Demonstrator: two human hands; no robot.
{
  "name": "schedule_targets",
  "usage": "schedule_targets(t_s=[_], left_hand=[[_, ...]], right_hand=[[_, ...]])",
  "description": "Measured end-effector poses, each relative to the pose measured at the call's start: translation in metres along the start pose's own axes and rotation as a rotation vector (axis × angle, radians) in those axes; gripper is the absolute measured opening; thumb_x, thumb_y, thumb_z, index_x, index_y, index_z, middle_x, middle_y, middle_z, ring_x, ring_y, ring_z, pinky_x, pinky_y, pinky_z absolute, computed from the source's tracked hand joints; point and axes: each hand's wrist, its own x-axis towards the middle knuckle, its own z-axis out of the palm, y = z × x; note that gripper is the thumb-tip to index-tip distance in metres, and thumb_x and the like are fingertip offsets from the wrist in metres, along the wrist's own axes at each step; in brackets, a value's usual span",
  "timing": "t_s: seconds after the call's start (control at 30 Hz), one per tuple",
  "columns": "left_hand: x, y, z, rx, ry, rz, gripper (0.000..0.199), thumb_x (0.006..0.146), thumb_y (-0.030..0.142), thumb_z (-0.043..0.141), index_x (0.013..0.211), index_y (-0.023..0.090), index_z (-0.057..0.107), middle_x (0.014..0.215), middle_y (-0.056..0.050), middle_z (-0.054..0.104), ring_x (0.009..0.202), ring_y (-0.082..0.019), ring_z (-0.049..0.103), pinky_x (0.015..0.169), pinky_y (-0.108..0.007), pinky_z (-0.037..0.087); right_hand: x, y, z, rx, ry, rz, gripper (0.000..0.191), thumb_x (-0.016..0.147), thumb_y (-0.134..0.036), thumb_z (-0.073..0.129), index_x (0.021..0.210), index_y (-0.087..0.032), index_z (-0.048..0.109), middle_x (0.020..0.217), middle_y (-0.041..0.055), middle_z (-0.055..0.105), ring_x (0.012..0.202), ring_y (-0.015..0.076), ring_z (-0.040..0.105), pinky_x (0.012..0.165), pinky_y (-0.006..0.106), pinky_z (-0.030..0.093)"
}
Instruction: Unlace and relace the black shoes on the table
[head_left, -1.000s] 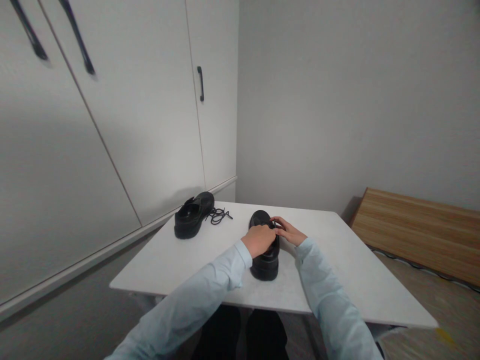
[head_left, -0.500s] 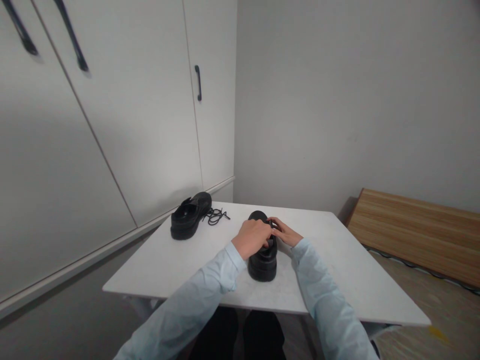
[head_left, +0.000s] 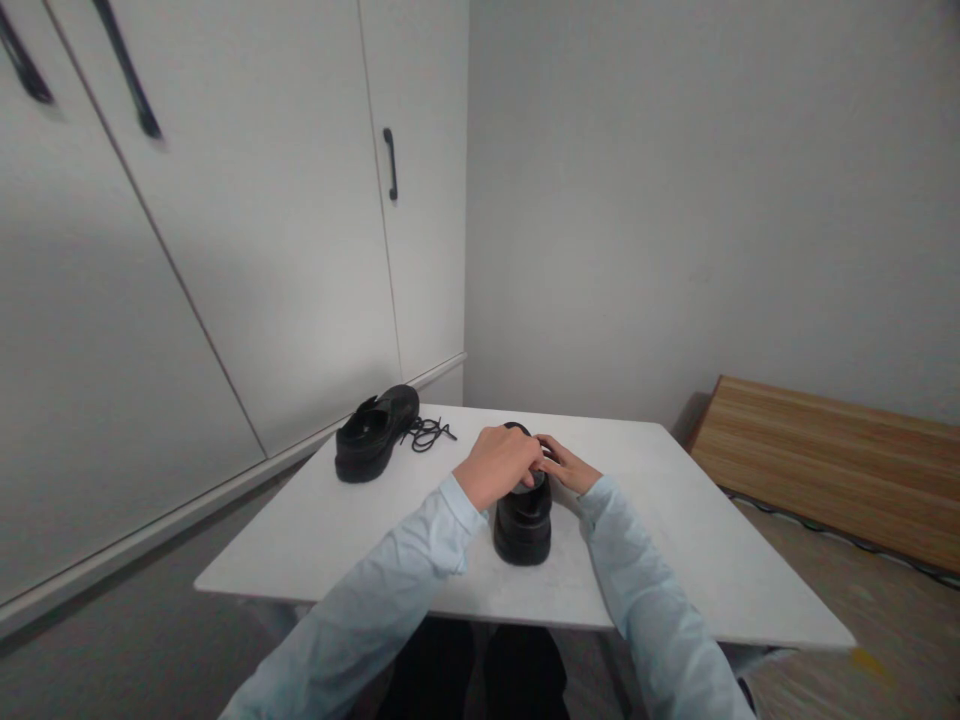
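Note:
A black lace-up shoe (head_left: 523,528) stands on the white table (head_left: 660,550), its heel towards me and its toe pointing away. Over its front upper lies my left hand (head_left: 499,462), fingers bent and closed, with the fingertips partly hidden. From the right, my right hand (head_left: 568,466) reaches the same part, thumb and fingers closed at the shoe's side. Dark material shows between the right fingers; the laces there cannot be made out. Another black shoe (head_left: 375,435) rests at the table's back left, its loose laces (head_left: 427,433) spread beside it.
White cabinet doors (head_left: 300,250) with dark handles rise at the left. A grey wall (head_left: 637,200) stands behind the table. At the right, a wood-grain board (head_left: 825,460) leans low, with a dark cable along its lower edge.
My left hand has shifted slightly and its fingers now lie lower over the shoe's front, close to my right fingers. The camera view has shifted a little; both shoes stay in place.

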Motion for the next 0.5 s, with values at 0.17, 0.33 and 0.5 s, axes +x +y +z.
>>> schedule_targets(t_s=[0.17,0.33,0.5], left_hand=[[-0.008,-0.002,-0.009,-0.017,-0.034,0.016,0.007,0.069,0.028,0.070,0.073,0.023,0.071,0.070,-0.003,0.069,0.080,-0.020,0.066,0.063,-0.024,0.040],[-0.024,-0.002,-0.012,-0.020,-0.037,0.058,0.004,0.067,0.027,0.072,0.070,0.024,0.071,0.066,0.000,0.067,0.077,-0.019,0.066,0.062,-0.024,0.039],[-0.041,0.001,-0.010,-0.057,-0.067,0.094,0.011,0.069,0.030,0.073,0.077,0.025,0.070,0.077,0.000,0.068,0.080,-0.017,0.064,0.061,-0.022,0.039]], right_hand=[[-0.001,-0.001,0.001,0.017,0.005,0.026,0.058,0.073,-0.058,0.062,0.116,-0.022,0.048,0.115,0.0086,0.055,0.112,0.0255,0.050,0.099,0.046,0.038],[-0.002,-0.003,0.001,0.016,0.009,0.032,0.054,0.074,-0.056,0.061,0.116,-0.023,0.049,0.109,0.0076,0.058,0.112,0.0260,0.049,0.100,0.046,0.038],[-0.002,-0.004,0.002,-0.004,0.020,0.030,0.054,0.073,-0.055,0.062,0.114,-0.023,0.049,0.115,0.0084,0.054,0.116,0.0262,0.046,0.101,0.045,0.037]])
